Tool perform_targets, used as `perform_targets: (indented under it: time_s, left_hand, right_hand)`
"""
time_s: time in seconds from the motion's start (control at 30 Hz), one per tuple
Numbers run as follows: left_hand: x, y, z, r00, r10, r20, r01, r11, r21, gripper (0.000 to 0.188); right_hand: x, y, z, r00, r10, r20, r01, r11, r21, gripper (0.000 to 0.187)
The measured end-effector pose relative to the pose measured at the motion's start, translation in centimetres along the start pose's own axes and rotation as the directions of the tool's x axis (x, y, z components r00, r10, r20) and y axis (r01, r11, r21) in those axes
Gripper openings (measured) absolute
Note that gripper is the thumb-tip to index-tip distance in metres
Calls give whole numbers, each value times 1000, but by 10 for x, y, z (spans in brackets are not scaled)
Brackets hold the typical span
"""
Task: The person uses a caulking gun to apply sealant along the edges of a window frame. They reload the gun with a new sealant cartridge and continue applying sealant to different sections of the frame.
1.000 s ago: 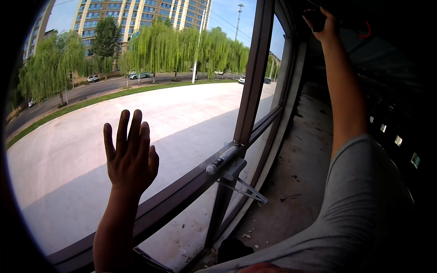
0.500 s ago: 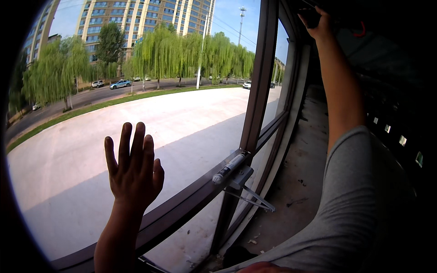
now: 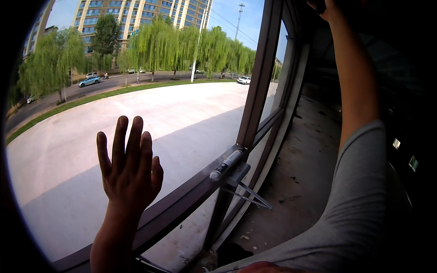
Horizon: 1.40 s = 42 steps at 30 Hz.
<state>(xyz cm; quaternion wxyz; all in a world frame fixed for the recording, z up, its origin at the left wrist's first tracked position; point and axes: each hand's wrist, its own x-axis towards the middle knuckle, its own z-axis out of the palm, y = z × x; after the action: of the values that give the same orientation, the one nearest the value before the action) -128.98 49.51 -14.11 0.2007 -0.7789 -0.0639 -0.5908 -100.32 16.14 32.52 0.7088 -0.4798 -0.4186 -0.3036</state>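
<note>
1. Left hand [image 3: 129, 170], lower left of frame: fingers spread, palm flat against the window pane [image 3: 136, 118], holding nothing, seemingly bracing.
2. Right hand [image 3: 325, 7], top right edge: raised high, mostly cut off; grip impossible to tell.
3. Caulking gun [image 3: 230, 170], centre: resting unheld on the horizontal window frame [image 3: 182, 204], just beside the upright mullion [image 3: 259, 77].

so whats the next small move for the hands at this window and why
Probably bring the right hand down to the caulking gun lying on the window frame's crossbar. The left hand is spread flat on the glass pane, while the right reaches up to the dark top edge, where what it grips cannot be made out. The gun lies untouched.
</note>
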Motion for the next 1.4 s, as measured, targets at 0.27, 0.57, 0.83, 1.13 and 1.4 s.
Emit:
perform_targets:
  time_s: [0.27,0.57,0.83,1.13,1.4]
  left_hand:
    - [-1,-3,1,999,-11,-31,9,998,-66,37]
    - [-1,-4,-3,999,-9,-48,4,996,-87,31]
    - [2,-7,-8,996,-19,-86,6,989,-146,23]
    - [2,-7,-13,993,-39,-110,17,980,-198,13]
    - [4,-11,-18,993,-42,-111,20,981,-192,11]
  right_hand:
    - [-12,-16,17,990,66,-124,-72,996,-47,11]
    - [18,-3,-45,986,141,86,-131,985,-116,17]
    - [-97,-6,-47,976,210,-64,-219,957,-190,19]
    - [-193,5,-62,966,234,-112,-254,942,-220,21]
    - [-278,27,-83,894,390,-219,-429,886,-175,26]
